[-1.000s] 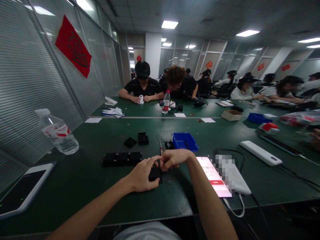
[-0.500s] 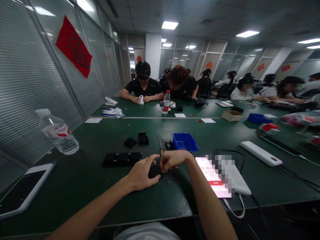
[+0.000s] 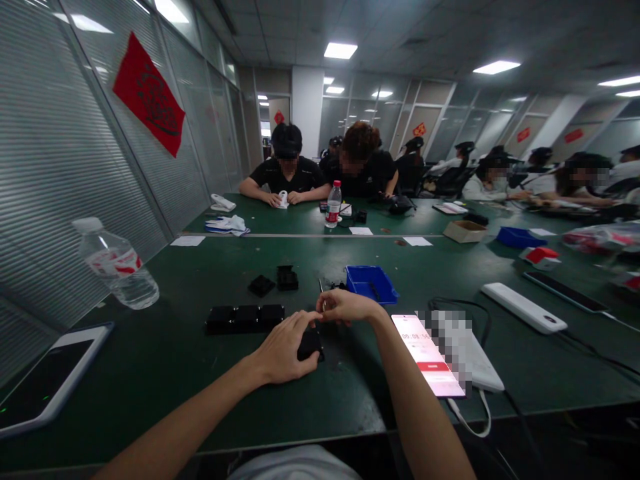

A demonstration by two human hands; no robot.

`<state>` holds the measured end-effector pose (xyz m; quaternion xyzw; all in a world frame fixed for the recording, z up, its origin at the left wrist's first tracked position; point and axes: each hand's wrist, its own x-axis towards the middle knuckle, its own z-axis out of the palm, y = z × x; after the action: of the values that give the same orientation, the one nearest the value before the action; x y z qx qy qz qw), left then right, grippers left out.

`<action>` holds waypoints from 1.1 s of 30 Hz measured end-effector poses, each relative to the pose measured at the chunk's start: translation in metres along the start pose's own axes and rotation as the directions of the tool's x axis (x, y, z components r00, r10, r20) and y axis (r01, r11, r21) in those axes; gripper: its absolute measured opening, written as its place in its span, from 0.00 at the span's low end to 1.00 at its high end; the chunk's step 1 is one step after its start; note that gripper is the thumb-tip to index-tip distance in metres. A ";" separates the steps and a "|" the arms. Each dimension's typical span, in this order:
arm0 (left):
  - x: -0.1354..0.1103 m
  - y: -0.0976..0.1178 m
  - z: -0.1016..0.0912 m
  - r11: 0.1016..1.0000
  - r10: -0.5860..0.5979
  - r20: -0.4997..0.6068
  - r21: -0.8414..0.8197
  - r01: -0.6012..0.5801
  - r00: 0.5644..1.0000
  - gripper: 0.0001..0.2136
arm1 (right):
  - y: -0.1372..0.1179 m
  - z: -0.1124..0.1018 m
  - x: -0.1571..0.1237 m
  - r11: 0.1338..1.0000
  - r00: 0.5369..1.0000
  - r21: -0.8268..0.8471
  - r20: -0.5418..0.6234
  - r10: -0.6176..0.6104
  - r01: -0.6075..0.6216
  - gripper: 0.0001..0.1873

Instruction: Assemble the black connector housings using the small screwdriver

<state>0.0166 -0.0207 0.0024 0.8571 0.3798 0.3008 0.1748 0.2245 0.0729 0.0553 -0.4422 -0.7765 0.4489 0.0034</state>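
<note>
On the green tabletop [image 3: 150, 363] the left grip [image 3: 283, 350] presses a black part [image 3: 311, 345] flat and the right grip [image 3: 350, 308] pinches a thin tool [image 3: 321, 288], so it seems best to hold the part steady.

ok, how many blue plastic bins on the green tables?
2. One blue plastic bin sits beyond the right hand and the black plastic block held by the left hand; the other blue bin is farther right, beside a brown cardboard box. More could hide behind people.
</note>
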 end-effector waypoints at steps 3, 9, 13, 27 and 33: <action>-0.001 0.000 -0.001 0.999 0.048 0.015 -0.023 -0.048 0.999 0.27 | 0.000 0.002 0.004 0.995 0.996 -0.071 -0.052 0.068 -0.071 0.18; -0.001 0.003 -0.003 0.998 0.052 0.113 0.020 -0.054 0.992 0.11 | 0.000 0.003 0.005 0.949 0.978 -0.305 -0.208 0.021 -0.085 0.17; 0.000 0.005 -0.005 0.999 0.049 0.113 0.018 -0.051 0.992 0.07 | 0.000 0.003 0.005 0.945 0.964 -0.296 -0.257 0.064 -0.141 0.26; 0.001 0.007 -0.007 0.998 0.063 0.134 0.000 -0.064 0.989 0.05 | -0.005 0.010 0.003 0.963 0.954 -0.185 -0.264 0.143 -0.195 0.23; 0.001 0.006 -0.008 0.997 0.072 0.135 -0.016 -0.071 0.988 0.04 | -0.001 0.003 0.000 0.986 0.967 -0.100 -0.233 0.107 -0.133 0.20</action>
<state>0.0156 -0.0234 0.0120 0.8877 0.3343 0.2500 0.1943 0.2225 0.0709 0.0547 -0.5361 -0.7673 0.3496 0.0392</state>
